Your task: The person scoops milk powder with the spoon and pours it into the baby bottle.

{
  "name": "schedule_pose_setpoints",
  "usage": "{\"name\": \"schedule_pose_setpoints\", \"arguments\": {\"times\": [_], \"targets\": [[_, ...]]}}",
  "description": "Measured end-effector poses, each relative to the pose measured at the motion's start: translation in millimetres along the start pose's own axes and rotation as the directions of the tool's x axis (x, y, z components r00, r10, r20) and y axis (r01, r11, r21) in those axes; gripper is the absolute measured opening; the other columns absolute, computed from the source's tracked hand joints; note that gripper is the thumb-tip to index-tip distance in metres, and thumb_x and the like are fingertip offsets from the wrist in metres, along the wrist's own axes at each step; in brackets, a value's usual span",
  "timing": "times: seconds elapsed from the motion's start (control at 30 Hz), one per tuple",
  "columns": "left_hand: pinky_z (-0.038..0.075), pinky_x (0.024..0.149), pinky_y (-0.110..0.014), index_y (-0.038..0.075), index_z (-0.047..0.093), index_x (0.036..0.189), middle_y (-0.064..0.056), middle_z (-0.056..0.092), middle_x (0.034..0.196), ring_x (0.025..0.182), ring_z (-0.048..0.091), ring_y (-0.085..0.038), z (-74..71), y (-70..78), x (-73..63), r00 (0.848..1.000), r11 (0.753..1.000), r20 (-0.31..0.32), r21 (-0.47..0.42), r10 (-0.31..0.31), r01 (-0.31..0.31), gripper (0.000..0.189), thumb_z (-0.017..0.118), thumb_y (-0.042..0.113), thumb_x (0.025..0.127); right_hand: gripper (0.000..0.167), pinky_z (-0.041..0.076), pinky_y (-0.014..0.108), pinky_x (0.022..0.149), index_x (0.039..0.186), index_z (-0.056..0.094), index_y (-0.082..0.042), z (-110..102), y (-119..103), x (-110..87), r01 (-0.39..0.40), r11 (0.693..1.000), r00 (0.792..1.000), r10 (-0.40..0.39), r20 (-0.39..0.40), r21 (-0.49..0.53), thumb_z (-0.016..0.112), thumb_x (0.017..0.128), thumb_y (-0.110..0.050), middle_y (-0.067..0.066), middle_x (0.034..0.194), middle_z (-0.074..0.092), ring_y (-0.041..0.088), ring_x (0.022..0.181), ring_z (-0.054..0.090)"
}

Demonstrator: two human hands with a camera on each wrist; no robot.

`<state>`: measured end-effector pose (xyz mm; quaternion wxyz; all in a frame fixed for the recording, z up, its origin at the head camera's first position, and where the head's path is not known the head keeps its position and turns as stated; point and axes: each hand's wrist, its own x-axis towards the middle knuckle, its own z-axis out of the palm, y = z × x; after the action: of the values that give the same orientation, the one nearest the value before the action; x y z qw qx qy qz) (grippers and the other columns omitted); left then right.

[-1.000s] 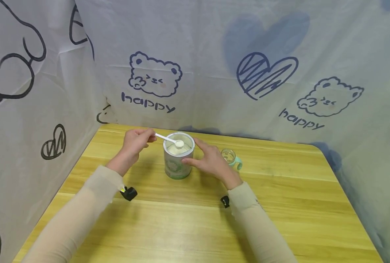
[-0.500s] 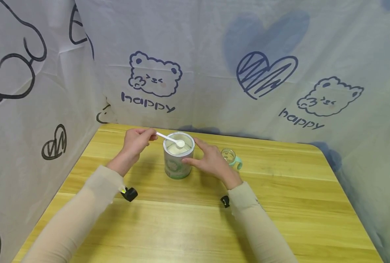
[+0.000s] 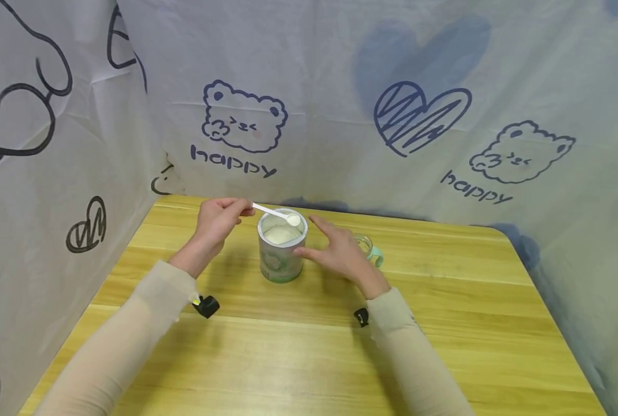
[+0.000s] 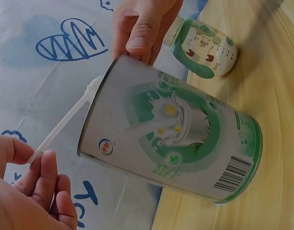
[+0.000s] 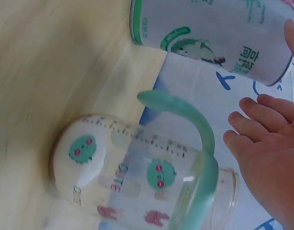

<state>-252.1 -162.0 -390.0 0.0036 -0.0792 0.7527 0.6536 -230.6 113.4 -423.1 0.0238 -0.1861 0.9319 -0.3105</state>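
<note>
My left hand (image 3: pixel 216 224) pinches the handle end of a white measuring scoop (image 3: pixel 292 219). The scoop's bowl, with pale powder in it, is over the far right part of an open can (image 3: pixel 281 264). Cream powder (image 3: pixel 281 234) lies inside this upright grey-and-green can. My right hand (image 3: pixel 342 253) is at the can's right side, fingers extended and apart from the wall; the thumb is near the rim, and I cannot tell if it touches. Behind that hand stands a clear baby bottle (image 5: pixel 132 177) with a green handle, uncapped, whitish contents at its bottom.
The wooden table (image 3: pixel 298 358) ends at a printed cloth (image 3: pixel 329 156) close behind the can. Another cloth wall (image 3: pixel 106 179) borders the left side. The baby bottle is partly hidden by my right hand in the head view.
The scoop has risen and moved a little right and back over the can with my left hand. My right hand has shifted slightly right, its fingers coming away from the can.
</note>
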Motion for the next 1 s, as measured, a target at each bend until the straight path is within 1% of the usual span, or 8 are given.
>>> {"name": "schedule_pose_setpoints", "arguments": {"times": [0.47, 0.53, 0.57, 0.67, 0.7, 0.73, 0.8, 1.0], "targets": [[0.053, 0.083, -0.026, 0.005, 0.081, 0.104, 0.017, 0.075, 0.075, 0.1, 0.067, -0.009, 21.9, 11.3, -4.0, 0.998, 0.999, 0.046, -0.036, 0.041, -0.039, 0.02, 0.071, 0.02, 0.095, 0.095, 0.042, 0.055, 0.12, 0.164, 0.039, -0.019, -20, 16, -16.8, -0.036, 0.999, 0.999, 0.035, -0.034, -0.018, 0.073, 0.089, -0.067, 0.011, 0.166, 0.044, 0.036, 0.148, 0.049], [0.053, 0.086, -0.028, 0.006, 0.081, 0.103, 0.016, 0.075, 0.075, 0.099, 0.067, -0.009, 25.2, 11.8, -3.7, 0.998, 0.999, 0.056, -0.038, 0.039, -0.036, 0.019, 0.071, 0.02, 0.095, 0.095, 0.041, 0.054, 0.121, 0.164, 0.038, -0.018, -23, 19, -19.4, -0.038, 0.999, 0.999, 0.037, -0.036, -0.016, 0.073, 0.09, -0.066, 0.011, 0.166, 0.044, 0.036, 0.135, 0.061], [0.054, 0.087, -0.029, 0.006, 0.081, 0.103, 0.016, 0.075, 0.075, 0.099, 0.067, -0.01, 27.1, 11.9, -3.4, 0.997, 0.998, 0.061, -0.043, 0.038, -0.035, 0.019, 0.07, 0.02, 0.095, 0.095, 0.041, 0.054, 0.121, 0.164, 0.038, -0.017, -25, 20, -20.6, -0.04, 0.999, 0.999, 0.039, -0.038, -0.014, 0.073, 0.09, -0.065, 0.011, 0.166, 0.044, 0.034, 0.118, 0.069], [0.055, 0.09, -0.03, 0.001, 0.079, 0.108, 0.015, 0.075, 0.075, 0.098, 0.069, -0.01, 32.6, 12.7, -2.4, 0.996, 0.997, 0.083, -0.07, 0.039, -0.033, 0.023, 0.07, 0.019, 0.095, 0.094, 0.042, 0.054, 0.12, 0.164, 0.039, -0.016, -30, 24, -24.0, -0.043, 0.999, 0.998, 0.043, -0.049, -0.016, 0.074, 0.09, -0.064, 0.012, 0.165, 0.045, 0.034, 0.117, 0.069], [0.055, 0.092, -0.032, 0.0, 0.078, 0.109, 0.016, 0.075, 0.075, 0.099, 0.069, -0.01, 34.3, 13.2, -2.4, 0.995, 0.997, 0.089, -0.077, 0.037, -0.03, 0.025, 0.07, 0.019, 0.095, 0.094, 0.042, 0.054, 0.12, 0.163, 0.039, -0.015, -32, 25, -24.9, -0.044, 0.999, 0.998, 0.043, -0.052, -0.012, 0.074, 0.091, -0.063, 0.012, 0.165, 0.045, 0.035, 0.117, 0.069], [0.055, 0.094, -0.034, -0.001, 0.077, 0.11, 0.016, 0.075, 0.075, 0.1, 0.068, -0.01, 35.9, 13.7, -2.3, 0.995, 0.996, 0.091, -0.084, 0.036, -0.028, 0.026, 0.07, 0.019, 0.095, 0.093, 0.043, 0.054, 0.12, 0.163, 0.04, -0.015, -34, 27, -25.7, -0.043, 0.999, 0.997, 0.042, -0.057, -0.011, 0.075, 0.091, -0.062, 0.012, 0.164, 0.046, 0.036, 0.134, 0.062], [0.055, 0.097, -0.036, -0.002, 0.076, 0.112, 0.016, 0.075, 0.075, 0.103, 0.067, -0.011, 38.6, 15.2, -2.4, 0.995, 0.995, 0.098, -0.091, 0.037, -0.028, 0.028, 0.07, 0.019, 0.095, 0.092, 0.042, 0.054, 0.12, 0.163, 0.041, -0.014, -36, 31, -27.6, -0.045, 0.999, 0.997, 0.044, -0.061, -0.008, 0.075, 0.091, -0.061, 0.012, 0.164, 0.047, 0.037, 0.148, 0.049], [0.053, 0.096, -0.038, -0.002, 0.077, 0.112, 0.016, 0.075, 0.075, 0.103, 0.066, -0.011, 46.6, 19.8, -2.5, 0.991, 0.996, 0.119, -0.067, 0.057, -0.05, 0.027, 0.071, 0.02, 0.096, 0.092, 0.04, 0.055, 0.121, 0.162, 0.041, -0.014, -40, 44, -34.9, -0.059, 0.998, 0.996, 0.059, -0.071, -0.003, 0.075, 0.091, -0.061, 0.012, 0.164, 0.047, 0.038, 0.15, 0.046]]}}
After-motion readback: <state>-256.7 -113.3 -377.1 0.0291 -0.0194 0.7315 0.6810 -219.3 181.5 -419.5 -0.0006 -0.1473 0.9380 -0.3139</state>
